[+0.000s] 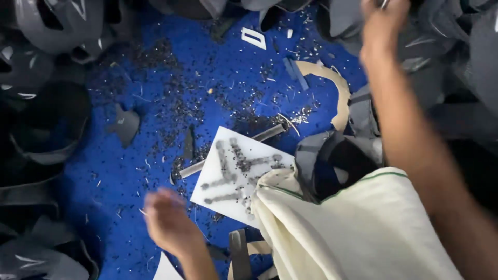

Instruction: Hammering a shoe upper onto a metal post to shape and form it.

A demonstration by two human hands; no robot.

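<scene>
The left hand [167, 220] hovers at seven o'clock over the blue counter [129, 171], blurred, fingers loosely spread and holding nothing. Just beside it, toward three o'clock, lies a white cutting board [236, 173] streaked with dark grit, and a thin metal rod [270, 133] shows from under the board's far edge. The right hand [381, 26] reaches up to one o'clock among the grey helmet shells [57, 26]; its fingers run out of view, so I cannot tell whether it grips anything. A cream cloth sack [363, 228] sits at five o'clock, touching the board. Dark shavings [171, 98] litter the counter. A tan curved strip [340, 93] lies near two o'clock.
</scene>
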